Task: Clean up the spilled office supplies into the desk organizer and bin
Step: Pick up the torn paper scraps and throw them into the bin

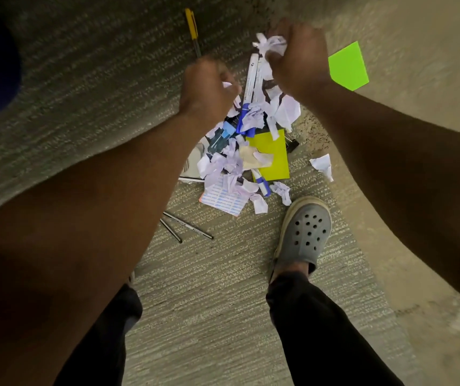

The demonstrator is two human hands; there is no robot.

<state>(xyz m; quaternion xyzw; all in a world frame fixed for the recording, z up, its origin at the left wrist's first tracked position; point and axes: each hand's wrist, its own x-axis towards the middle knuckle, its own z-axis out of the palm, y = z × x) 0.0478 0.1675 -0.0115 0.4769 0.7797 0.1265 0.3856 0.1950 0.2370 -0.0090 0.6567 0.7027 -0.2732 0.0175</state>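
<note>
Two hands gather crumpled paper from a spill on carpet.

Right hand [297, 58] clamps a paper wad [272, 44]; left hand [206, 89] curls on a scrap [227, 85]. Loose wads may drop onto the pile [247, 151]; no bin visible.

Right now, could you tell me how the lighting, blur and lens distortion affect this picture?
Head view: dim, warm light, forearms nearly in shadow; wide-angle bending curves the carpet edges; the left hand and right hand, gripping crumpled paper, look slightly motion-blurred; the green note glows brightly.
</note>
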